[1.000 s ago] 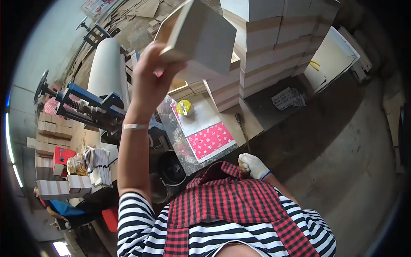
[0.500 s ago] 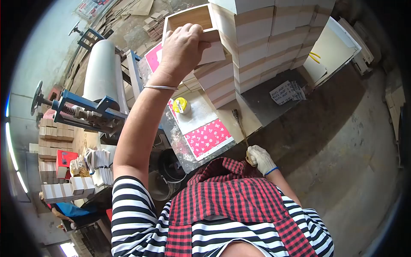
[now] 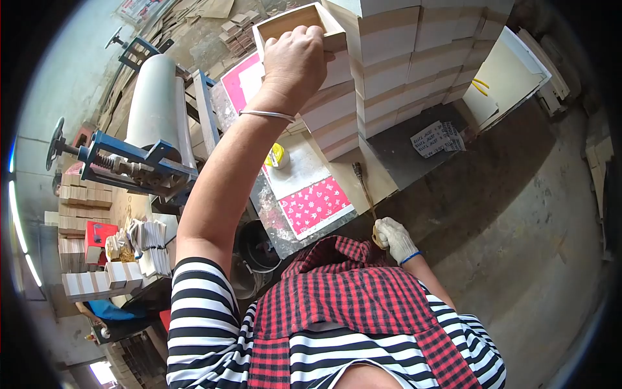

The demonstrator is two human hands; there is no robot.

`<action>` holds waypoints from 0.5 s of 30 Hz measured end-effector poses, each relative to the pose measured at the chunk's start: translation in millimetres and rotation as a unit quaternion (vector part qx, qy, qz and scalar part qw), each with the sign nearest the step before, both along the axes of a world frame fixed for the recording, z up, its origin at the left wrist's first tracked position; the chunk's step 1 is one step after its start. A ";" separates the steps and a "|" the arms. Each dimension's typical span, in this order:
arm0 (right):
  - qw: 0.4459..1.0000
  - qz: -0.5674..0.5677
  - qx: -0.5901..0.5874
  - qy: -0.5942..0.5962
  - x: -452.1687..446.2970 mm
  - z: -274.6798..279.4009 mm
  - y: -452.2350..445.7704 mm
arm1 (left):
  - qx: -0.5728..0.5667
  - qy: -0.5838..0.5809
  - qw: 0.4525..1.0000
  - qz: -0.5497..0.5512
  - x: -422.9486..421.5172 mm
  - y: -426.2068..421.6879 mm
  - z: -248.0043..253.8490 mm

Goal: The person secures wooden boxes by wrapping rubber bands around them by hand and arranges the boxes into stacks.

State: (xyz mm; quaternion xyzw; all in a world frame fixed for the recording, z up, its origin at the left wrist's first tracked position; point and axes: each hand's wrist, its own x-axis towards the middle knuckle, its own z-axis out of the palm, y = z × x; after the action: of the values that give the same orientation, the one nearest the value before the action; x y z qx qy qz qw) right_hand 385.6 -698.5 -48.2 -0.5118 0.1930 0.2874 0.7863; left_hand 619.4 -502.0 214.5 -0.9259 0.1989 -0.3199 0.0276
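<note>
My bare left hand [image 3: 297, 59] reaches far forward, its fingers closed over the near wall of an open-topped box [image 3: 299, 17] with pale edges and a brown inside. That box is at the top of a stack of white and tan boxes [image 3: 332, 117]; whether it rests fully on the stack is hidden by my hand. In a white glove, my right hand [image 3: 394, 240] is low by my apron, closed around the handle of a brush [image 3: 364, 185]. The dark bristle end points away from me, over the tan board at the table's edge.
A pink patterned sheet [image 3: 316, 207] and a yellow-lidded jar [image 3: 277, 155] lie on the table. A roller machine [image 3: 153, 104] stands at left, a dark bucket [image 3: 258, 246] below the table. More boxes [image 3: 414, 58] are piled high at the right, near a printed paper [image 3: 435, 139].
My left hand and the box have shifted a little to the right, toward and over the stack. My right hand and the brush have hardly moved.
</note>
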 end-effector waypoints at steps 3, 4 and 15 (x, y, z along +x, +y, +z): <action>1.000 0.001 0.006 0.000 -0.3 -4.2 -1.8 | -0.002 0.004 1.000 0.002 3.6 -2.0 -0.4; 1.000 0.001 0.009 -0.001 0.3 -5.7 -2.5 | -0.004 0.007 1.000 0.005 4.6 -3.3 -0.4; 0.996 -0.028 -0.040 -0.070 32.1 10.7 -5.4 | -0.021 -0.057 0.998 0.008 -15.2 7.9 6.8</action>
State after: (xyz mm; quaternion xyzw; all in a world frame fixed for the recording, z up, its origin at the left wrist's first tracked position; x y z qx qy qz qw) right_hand 417.6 -703.9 -37.5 -0.5559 0.1628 0.2206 0.7847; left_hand 604.2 -494.1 221.2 -0.9082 0.1823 -0.3761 0.0217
